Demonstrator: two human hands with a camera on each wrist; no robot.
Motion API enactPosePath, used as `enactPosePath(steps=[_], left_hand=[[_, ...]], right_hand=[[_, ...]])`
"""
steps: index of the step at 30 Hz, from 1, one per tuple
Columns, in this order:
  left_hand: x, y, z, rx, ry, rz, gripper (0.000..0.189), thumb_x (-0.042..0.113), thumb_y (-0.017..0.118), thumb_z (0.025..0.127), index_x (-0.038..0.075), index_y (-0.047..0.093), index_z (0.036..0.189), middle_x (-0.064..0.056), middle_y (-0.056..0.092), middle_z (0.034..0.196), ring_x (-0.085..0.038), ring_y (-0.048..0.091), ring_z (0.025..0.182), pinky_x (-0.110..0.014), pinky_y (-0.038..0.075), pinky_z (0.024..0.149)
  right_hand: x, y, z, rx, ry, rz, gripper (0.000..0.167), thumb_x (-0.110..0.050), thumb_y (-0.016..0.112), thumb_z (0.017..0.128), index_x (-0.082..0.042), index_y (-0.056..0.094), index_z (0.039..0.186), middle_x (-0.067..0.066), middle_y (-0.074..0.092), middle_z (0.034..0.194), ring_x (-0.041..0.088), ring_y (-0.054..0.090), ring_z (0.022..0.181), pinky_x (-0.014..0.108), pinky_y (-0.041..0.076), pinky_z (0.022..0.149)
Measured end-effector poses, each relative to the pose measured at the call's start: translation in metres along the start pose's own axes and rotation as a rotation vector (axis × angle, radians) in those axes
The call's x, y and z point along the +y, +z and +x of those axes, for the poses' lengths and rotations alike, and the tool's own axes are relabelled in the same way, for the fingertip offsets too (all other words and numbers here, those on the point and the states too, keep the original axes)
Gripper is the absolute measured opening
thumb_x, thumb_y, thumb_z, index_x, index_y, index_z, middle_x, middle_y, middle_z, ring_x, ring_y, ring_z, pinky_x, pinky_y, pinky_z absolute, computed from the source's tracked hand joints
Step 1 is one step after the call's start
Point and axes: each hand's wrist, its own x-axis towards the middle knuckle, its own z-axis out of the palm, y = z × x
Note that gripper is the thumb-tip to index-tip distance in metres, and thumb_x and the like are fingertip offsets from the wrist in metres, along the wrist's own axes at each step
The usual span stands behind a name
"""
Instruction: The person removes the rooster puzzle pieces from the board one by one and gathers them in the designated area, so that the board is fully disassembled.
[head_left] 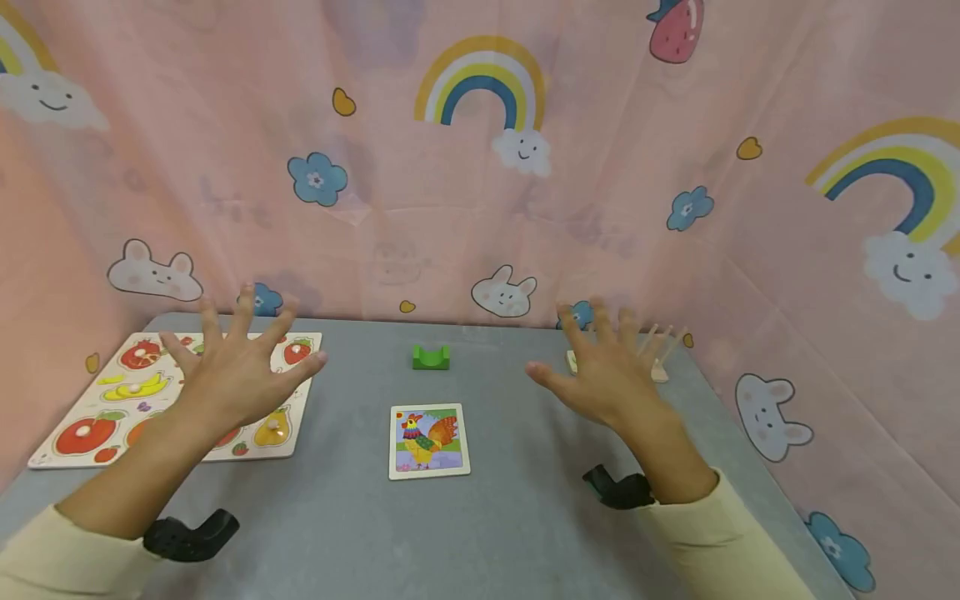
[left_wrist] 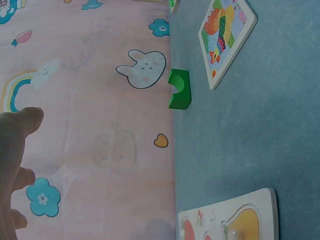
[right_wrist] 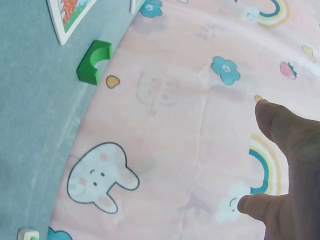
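My left hand hovers with spread fingers above a white fruit puzzle board at the table's left, hiding part of it. On the other side, my right hand is raised with its fingers spread too, holding nothing. Behind it, partly covered, stands a wooden piece with several upright pegs. Between the hands lies a square rooster picture puzzle in a pale frame. Farther back sits a green block with a curved notch in its top. Both wrist views also show this block.
The grey table ends at the back against a pink curtain printed with rainbows, rabbits and flowers. More curtain hangs along the left and right sides. Each wrist carries a black strapped device, seen at the left and the right.
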Motion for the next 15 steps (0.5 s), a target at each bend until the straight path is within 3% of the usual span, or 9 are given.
enactPosePath(steps=[6, 15], left_hand=[[0.006, 0.012, -0.002, 0.028, 0.026, -0.020, 0.085, 0.074, 0.040, 0.087, 0.022, 0.030, 0.153, -0.023, -0.006, 0.157, -0.050, -0.026, 0.133, -0.077, -0.020, 0.083], [0.011, 0.027, -0.004, 0.046, 0.049, -0.026, 0.082, 0.074, 0.040, 0.087, 0.027, 0.029, 0.153, -0.020, -0.005, 0.158, -0.041, -0.032, 0.133, -0.074, -0.025, 0.082]], right_hand=[[-0.008, 0.008, 0.003, -0.021, -0.008, 0.020, 0.099, -0.086, 0.031, 0.078, -0.028, 0.012, 0.156, 0.019, -0.002, 0.159, 0.050, -0.009, 0.139, 0.077, -0.010, 0.091], [-0.018, 0.018, 0.008, -0.011, -0.022, 0.016, 0.099, -0.086, 0.031, 0.078, -0.028, 0.013, 0.156, 0.020, 0.003, 0.159, 0.050, -0.008, 0.139, 0.078, -0.006, 0.092]])
